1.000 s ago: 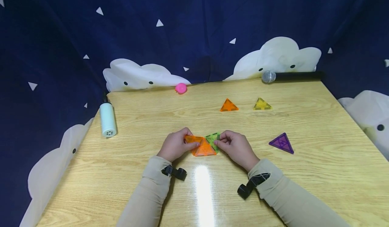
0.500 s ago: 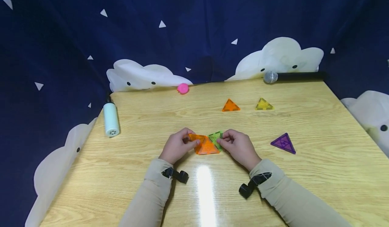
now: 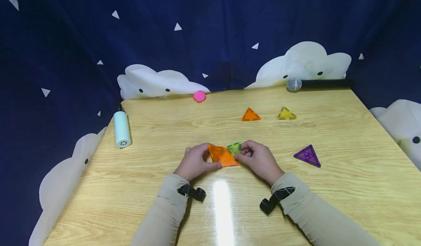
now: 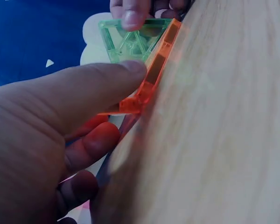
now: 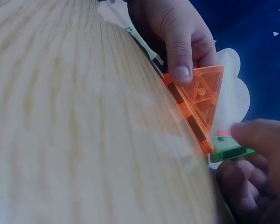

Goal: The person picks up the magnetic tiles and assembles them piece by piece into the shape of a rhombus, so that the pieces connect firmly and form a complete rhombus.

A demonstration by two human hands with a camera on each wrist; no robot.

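Two translucent orange triangular magnetic tiles and a green one stand joined edge to edge on the table. My left hand (image 3: pixel 195 162) holds the left orange tile (image 3: pixel 215 153), its fingers behind it. The left thumb touches the lower left corner of the front orange tile (image 3: pixel 228 159). With thumb and fingers, my right hand (image 3: pixel 260 160) pinches the green tile (image 3: pixel 235 148) at its right side. In the left wrist view the green tile (image 4: pixel 130 44) leans beyond the left thumb. From the right wrist, the orange tile's edge (image 5: pixel 191 123) meets the table.
Loose triangular tiles lie farther off: orange (image 3: pixel 251 115), yellow (image 3: pixel 287 114) and purple (image 3: pixel 308 156). At the back are a pink round object (image 3: pixel 199 96) and a microphone (image 3: pixel 319 84). A pale blue cylinder (image 3: pixel 122 129) lies at the left table edge.
My left thumb has slid from the left orange tile's face down to the front tile's lower corner. The green tile has tipped inward slightly, while the right hand keeps its pinch.
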